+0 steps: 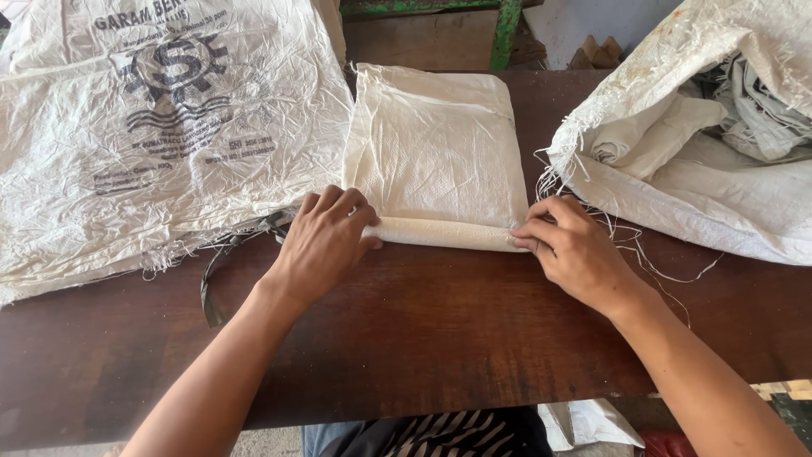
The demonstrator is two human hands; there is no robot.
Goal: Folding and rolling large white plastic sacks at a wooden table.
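Both hands are curling over a rolled sack: left hand (326,241) and right hand (571,250) are gripping the ends of the white woven sack (436,161) mid-desk. Only the near edge is rolled; most is lying flat.

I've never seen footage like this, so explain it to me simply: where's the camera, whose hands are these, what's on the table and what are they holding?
The one picture comes from a camera worn on a person's head, looking down at their own bare hands. On a dark wooden table lies a folded white woven sack, its near edge rolled into a tight tube. The left hand presses one end of the roll, the right hand pinches the other. To the left lies a flat printed sack; to the right, a frayed open sack stuffed with more sacks.
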